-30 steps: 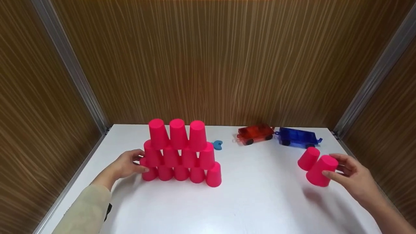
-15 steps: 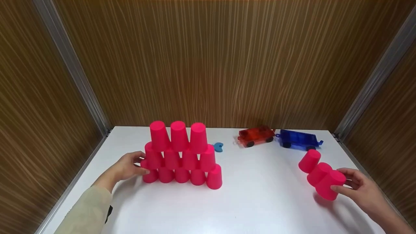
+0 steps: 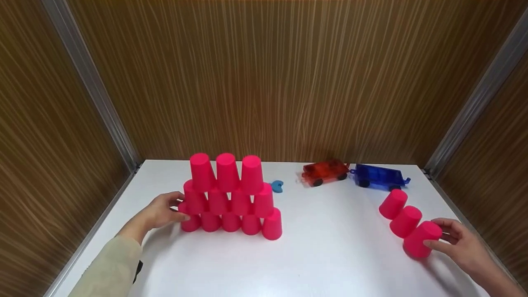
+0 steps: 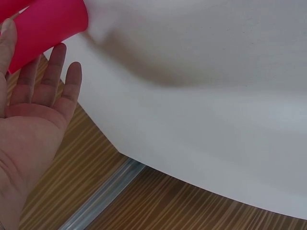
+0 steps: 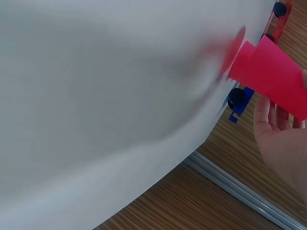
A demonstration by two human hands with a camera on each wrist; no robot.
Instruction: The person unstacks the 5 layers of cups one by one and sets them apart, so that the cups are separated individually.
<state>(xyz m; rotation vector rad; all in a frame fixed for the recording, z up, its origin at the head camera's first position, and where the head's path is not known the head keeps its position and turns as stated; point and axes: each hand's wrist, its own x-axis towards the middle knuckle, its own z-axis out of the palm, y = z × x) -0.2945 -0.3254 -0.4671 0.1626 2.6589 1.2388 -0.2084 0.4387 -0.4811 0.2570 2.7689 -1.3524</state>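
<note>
Upside-down pink cups (image 3: 218, 201) stand in a stepped stack left of centre, with three in the top row and several in each row below. My left hand (image 3: 162, 211) holds the bottom cup (image 3: 190, 223) at the stack's left end, thumb in front; the left wrist view shows its other fingers nearly straight. On the right, my right hand (image 3: 464, 247) grips another upturned pink cup (image 3: 420, 240) between thumb and fingers, its rim close to the table. Two more pink cups (image 3: 393, 203) stand behind it in a slanting line.
A clear red toy wagon (image 3: 326, 172) and a blue toy wagon (image 3: 379, 176) stand near the back edge of the white table (image 3: 321, 255). Behind the stack lies a small blue piece (image 3: 277, 186). Wood-patterned panels (image 3: 264, 82) enclose the back and sides.
My right hand has brought its cup nearer to me, rightward and down; the middle cup of the line has come into sight behind it. My left hand and the stack stay put.
</note>
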